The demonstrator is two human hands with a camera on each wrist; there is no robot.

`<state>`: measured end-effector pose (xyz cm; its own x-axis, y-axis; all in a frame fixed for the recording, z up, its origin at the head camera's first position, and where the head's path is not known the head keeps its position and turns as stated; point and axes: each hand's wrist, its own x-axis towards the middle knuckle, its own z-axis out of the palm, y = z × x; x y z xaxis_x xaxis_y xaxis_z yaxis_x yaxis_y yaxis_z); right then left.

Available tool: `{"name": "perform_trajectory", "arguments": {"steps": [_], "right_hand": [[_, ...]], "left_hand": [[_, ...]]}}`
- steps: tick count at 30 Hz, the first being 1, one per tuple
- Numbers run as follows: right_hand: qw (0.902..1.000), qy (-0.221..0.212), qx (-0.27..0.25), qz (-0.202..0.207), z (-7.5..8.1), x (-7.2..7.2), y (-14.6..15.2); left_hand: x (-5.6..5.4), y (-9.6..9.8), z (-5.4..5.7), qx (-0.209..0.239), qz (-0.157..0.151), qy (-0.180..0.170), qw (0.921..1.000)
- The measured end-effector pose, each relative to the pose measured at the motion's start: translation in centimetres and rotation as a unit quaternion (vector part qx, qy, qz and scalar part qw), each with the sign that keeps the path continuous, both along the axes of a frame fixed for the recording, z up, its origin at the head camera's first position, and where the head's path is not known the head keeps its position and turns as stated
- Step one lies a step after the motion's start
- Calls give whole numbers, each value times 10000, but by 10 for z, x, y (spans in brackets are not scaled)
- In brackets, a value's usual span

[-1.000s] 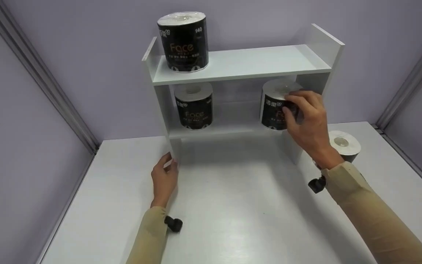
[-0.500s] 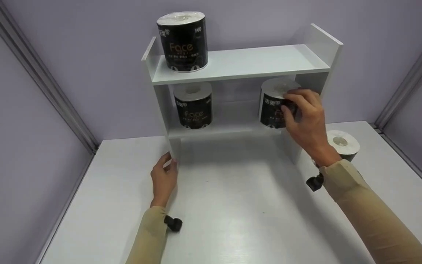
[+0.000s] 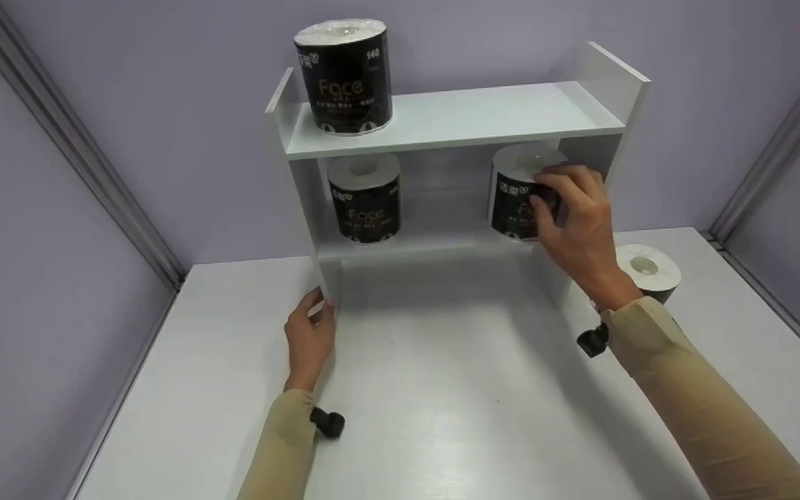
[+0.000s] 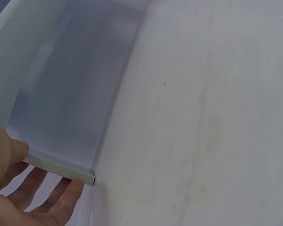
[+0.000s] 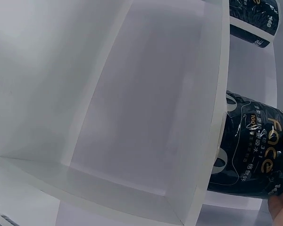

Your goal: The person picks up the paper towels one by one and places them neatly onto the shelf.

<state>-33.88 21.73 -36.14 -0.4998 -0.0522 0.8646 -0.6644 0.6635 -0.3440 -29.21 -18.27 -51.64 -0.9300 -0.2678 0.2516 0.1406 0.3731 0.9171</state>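
Observation:
My right hand (image 3: 580, 226) grips a toilet paper roll (image 3: 511, 203) in a black "Face" wrapper. That roll stands upright at the right end of the white rack's middle shelf, and the hand covers its right side. In the right wrist view, fingertips (image 5: 280, 203) lie against the wrapped roll (image 5: 252, 146). Low on the left, my left hand (image 3: 308, 344) holds the front edge of the rack's side panel (image 3: 330, 278). The left wrist view has the thumb on one face of the panel (image 4: 59, 168) and the fingers on the other.
Another black-wrapped roll (image 3: 367, 201) stands at the left of the middle shelf. Above it, one more roll (image 3: 344, 80) stands on the top shelf (image 3: 490, 114). A further roll (image 3: 648, 269) is on the white table (image 3: 428, 403), right of the rack.
My right hand and the roll it grips have shifted very slightly back and left. The left hand keeps its hold on the side panel.

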Motion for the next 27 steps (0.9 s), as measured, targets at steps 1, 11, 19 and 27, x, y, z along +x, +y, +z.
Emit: {"name": "perform_trajectory", "arguments": {"steps": [1, 11, 19, 27], "right_hand": [[10000, 19, -23, 8, 0, 0, -1], [9999, -89, 106, -70, 0, -4, 0], [9996, -244, -86, -150, 1, -4, -2], [9996, -204, 16, -172, 1, -7, -1]], "left_hand": [[0, 0, 0, 21, 1, -21, 10000], [0, 1, 0, 2, 56, 46, 10000], [-1, 1, -1, 76, 11, 176, 9998], [1, 1, 0, 28, -24, 232, 9997]]}}
